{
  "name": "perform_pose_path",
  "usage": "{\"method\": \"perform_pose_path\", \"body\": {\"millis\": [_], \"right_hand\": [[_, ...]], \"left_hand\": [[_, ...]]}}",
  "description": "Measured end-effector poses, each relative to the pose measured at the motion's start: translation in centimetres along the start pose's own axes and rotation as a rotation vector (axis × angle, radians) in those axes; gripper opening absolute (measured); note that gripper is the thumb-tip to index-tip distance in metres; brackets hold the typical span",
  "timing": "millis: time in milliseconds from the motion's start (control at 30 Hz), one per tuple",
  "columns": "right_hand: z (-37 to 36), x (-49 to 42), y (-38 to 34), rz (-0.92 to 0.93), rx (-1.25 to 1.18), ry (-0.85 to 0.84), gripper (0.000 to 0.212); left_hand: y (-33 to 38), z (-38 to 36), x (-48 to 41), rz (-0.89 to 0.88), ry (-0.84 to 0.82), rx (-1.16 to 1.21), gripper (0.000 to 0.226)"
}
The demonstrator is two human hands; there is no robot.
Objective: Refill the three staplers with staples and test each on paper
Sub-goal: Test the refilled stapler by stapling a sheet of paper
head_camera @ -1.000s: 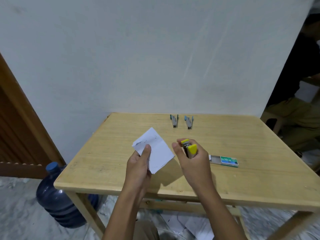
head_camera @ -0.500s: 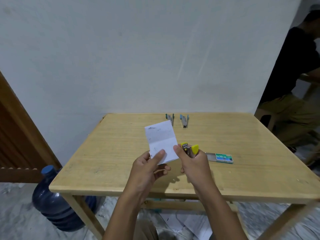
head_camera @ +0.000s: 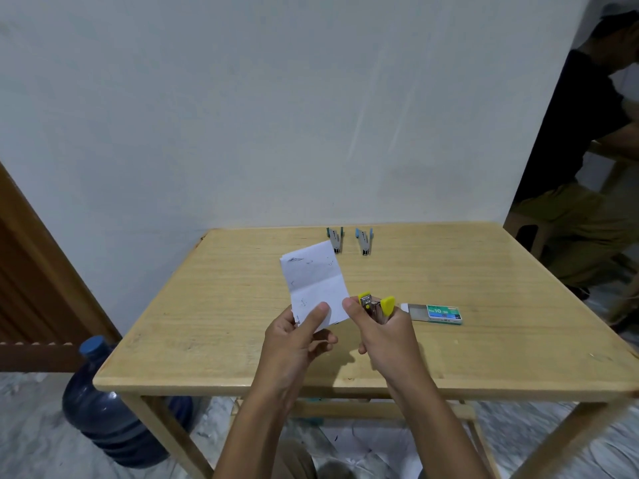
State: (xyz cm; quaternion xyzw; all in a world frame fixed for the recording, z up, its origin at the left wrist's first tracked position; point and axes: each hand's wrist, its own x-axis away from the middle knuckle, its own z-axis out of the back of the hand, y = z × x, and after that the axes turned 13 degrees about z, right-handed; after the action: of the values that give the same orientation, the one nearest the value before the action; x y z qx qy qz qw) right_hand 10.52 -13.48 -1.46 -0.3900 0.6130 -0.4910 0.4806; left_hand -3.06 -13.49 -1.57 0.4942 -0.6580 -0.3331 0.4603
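My left hand (head_camera: 297, 337) pinches the lower edge of a creased white paper (head_camera: 313, 281) and holds it upright above the wooden table (head_camera: 207, 305). Just to its right, my right hand (head_camera: 383, 335) grips a yellow stapler (head_camera: 377, 305) with its nose pointing up beside the paper's right edge. A green-trimmed stapler (head_camera: 335, 239) and a blue-trimmed stapler (head_camera: 364, 240) lie side by side at the table's far edge. A green staple box (head_camera: 437, 313), slid partly open, lies right of my right hand.
A white wall rises right behind the table. A blue water jug (head_camera: 103, 406) stands on the floor at the table's left front leg. A wooden door (head_camera: 31, 271) is at left. A seated person (head_camera: 594, 160) is at far right. Papers (head_camera: 363, 444) lie under the table.
My left hand turned the paper from tilted to upright and brought it next to the stapler. My right hand kept the yellow stapler and shifted slightly toward the paper.
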Motion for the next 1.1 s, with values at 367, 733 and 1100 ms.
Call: {"method": "perform_pose_path", "body": {"millis": [367,733,1100], "right_hand": [[0.5,0.7,0.8,0.028,-0.028,-0.181,0.025],[0.4,0.9,1.2,0.000,-0.058,-0.446,0.049],[0.3,0.7,0.9,-0.005,-0.158,-0.414,0.028]], "left_hand": [[-0.3,0.0,0.3,-0.018,0.057,0.069,0.008],[-0.6,-0.6,0.4,-0.030,0.097,0.044,0.013],[-0.5,-0.3,0.9,-0.016,0.069,-0.028,0.016]]}}
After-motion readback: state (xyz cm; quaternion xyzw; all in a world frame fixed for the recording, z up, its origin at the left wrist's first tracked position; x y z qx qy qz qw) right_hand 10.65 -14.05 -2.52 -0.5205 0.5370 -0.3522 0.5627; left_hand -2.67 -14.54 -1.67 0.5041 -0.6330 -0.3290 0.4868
